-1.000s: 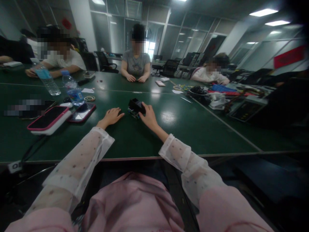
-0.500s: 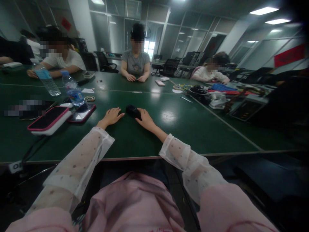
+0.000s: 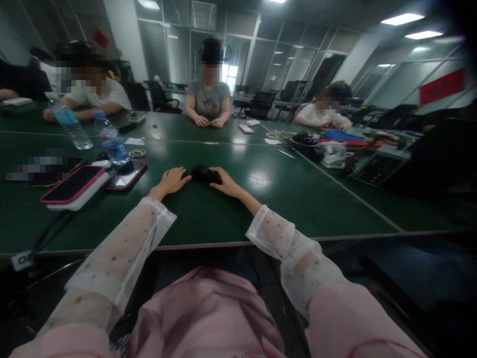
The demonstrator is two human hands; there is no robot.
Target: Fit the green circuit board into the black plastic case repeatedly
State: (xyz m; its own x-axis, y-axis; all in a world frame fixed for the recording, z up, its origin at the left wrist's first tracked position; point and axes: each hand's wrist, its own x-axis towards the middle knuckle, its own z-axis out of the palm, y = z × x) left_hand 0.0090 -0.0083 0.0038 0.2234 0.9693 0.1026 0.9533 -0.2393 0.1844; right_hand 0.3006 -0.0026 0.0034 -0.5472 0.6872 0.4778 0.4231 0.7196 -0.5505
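Note:
A small black oblong device point(image 3: 203, 173) is on the green table in front of me; its exact kind is hard to make out. My right hand point(image 3: 226, 183) grips its right end, thumb on the near side and fingers behind. Just left of the device my left hand point(image 3: 172, 181) lies palm down with its fingers stretched out, holding nothing. Its fingertips come close to the device's left end, and I cannot tell whether they touch it.
Left of my hands lie a red-edged phone point(image 3: 125, 176), another phone on a white box point(image 3: 74, 185), a tape roll point(image 3: 137, 154) and two water bottles point(image 3: 116, 149). A pen point(image 3: 286, 154) and a cluttered pile point(image 3: 335, 153) are to the right. Co-workers sit across the table point(image 3: 298, 209).
The black device has turned slightly in my right hand, and more of its length shows. The right fingers have shifted a little around its end. My left hand stays almost still.

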